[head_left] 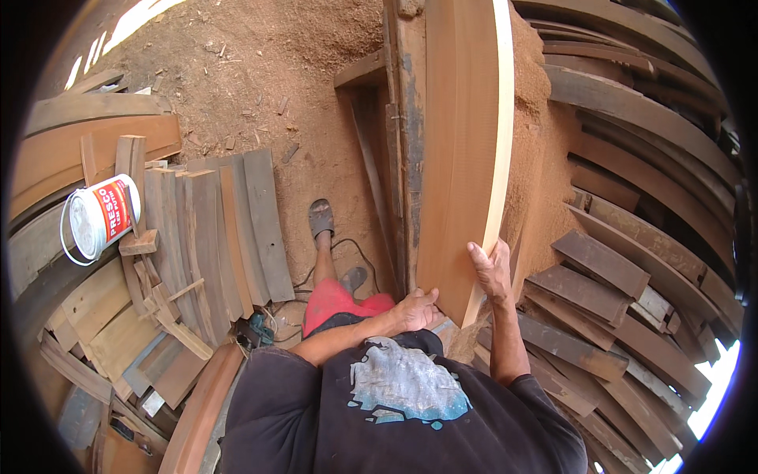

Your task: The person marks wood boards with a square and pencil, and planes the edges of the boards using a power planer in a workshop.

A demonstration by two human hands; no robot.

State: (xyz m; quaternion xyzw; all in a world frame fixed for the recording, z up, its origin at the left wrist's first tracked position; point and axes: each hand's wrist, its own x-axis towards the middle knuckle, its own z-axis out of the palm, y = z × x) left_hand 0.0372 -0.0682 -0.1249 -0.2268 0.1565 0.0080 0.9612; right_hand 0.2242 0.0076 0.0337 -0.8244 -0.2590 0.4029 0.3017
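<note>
A long brown board (458, 158), pale along its right edge, runs away from the person at the middle of the scene, broad face up. Its near end lies close to the person's body, and its far end runs out of view. The worn table (412, 118) shows along the board's left side.

The right hand (493, 272) is at the board's right edge, near the close end; its grip is clamped on the board, thumb over the top face. The left hand (414, 311) is at the near left corner, its fingers curled; whether its grip is closed on the wood I cannot tell. The left forearm crosses in front of the red shorts (335, 304).

Sawdust (237, 103) covers the ground at the far left, and more lies heaped to the right of the board. Left of the table, a foot in a grey sandal (321, 217) rests on the ground, with a dark cable (359, 251) near it.

Further left, grey-brown planks (264, 221) lie side by side, and a white bucket (99, 217) with a red label is beside them. Dark timber (655, 166) is stacked along the right side.
</note>
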